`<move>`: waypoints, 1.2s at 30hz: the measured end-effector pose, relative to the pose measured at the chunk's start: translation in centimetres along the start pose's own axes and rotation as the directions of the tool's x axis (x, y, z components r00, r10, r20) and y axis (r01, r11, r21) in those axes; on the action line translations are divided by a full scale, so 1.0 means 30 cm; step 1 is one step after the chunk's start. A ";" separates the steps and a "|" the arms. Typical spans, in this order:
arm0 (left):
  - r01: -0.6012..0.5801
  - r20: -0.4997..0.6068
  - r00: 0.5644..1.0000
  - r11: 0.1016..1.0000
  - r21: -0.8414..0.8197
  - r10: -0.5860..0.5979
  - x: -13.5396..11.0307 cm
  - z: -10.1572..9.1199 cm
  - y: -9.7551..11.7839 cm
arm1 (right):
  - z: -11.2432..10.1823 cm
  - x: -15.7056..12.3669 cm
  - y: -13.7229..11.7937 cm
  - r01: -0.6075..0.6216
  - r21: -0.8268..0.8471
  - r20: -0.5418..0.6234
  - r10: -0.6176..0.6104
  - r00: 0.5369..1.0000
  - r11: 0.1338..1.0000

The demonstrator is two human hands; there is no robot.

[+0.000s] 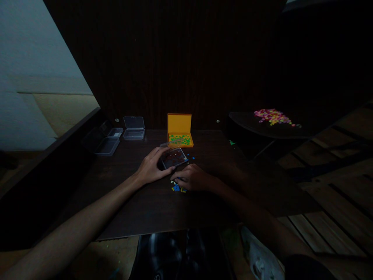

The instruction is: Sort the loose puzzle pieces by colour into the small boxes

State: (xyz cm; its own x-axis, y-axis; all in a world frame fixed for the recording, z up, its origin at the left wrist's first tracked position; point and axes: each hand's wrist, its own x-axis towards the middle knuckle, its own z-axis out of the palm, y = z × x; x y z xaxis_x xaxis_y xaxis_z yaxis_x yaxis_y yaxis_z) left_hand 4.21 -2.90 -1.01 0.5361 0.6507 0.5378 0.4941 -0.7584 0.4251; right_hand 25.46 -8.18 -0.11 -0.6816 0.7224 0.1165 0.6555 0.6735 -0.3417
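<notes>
My left hand (pixel 153 166) grips the near left side of a clear plastic box (pixel 174 158), its thumb along the front edge and its fingers on the back. The box's lid stands raised, and dark shapes inside it are hard to make out. My right hand (pixel 190 177) is closed, fingers curled down at a small pile of blue, yellow and white pieces (pixel 176 188); whatever its fingertips pinch is hidden. A few loose blue pieces (pixel 193 158) lie to the right of the box. Behind it stands an open yellow case (pixel 180 123) with green pieces in its tray.
Clear boxes with lids up, one (pixel 134 133) at the back and another (pixel 107 146) farther left, stand on the dark wooden table (pixel 131 214). A heap of pink and yellow pieces (pixel 272 116) lies on a dark side surface. A wooden panel rises behind.
</notes>
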 end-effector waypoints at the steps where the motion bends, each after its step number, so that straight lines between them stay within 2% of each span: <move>1: 0.001 0.002 1.000 1.000 0.001 -0.001 -0.001 0.001 0.000 | 0.004 0.000 0.002 0.007 -0.007 0.001 -0.007 1.000 1.000; 7: -0.023 -0.009 1.000 1.000 -0.002 0.023 -0.001 0.004 -0.003 | 0.004 -0.002 0.004 -0.033 -0.021 -0.033 0.033 0.999 0.999; 16: 0.000 -0.009 1.000 1.000 0.000 0.000 0.001 -0.001 0.002 | -0.024 -0.003 -0.005 -0.138 -0.067 0.030 0.141 0.990 0.988; 24: -0.017 -0.018 1.000 1.000 -0.007 0.017 0.000 -0.002 0.001 | -0.027 -0.003 -0.006 -0.100 -0.032 -0.015 0.099 0.995 0.995; 36: -0.014 -0.014 1.000 1.000 -0.006 0.014 0.003 0.000 -0.003 | -0.029 -0.002 -0.006 -0.102 0.008 -0.004 0.102 0.995 0.995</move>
State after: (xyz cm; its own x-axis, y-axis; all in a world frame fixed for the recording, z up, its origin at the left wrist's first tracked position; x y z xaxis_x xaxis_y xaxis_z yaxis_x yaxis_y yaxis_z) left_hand 4.22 -2.78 -1.02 0.5331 0.6395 0.5540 0.4821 -0.7677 0.4222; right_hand 25.67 -8.21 0.76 -0.6098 0.7880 0.0846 0.7190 0.5949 -0.3593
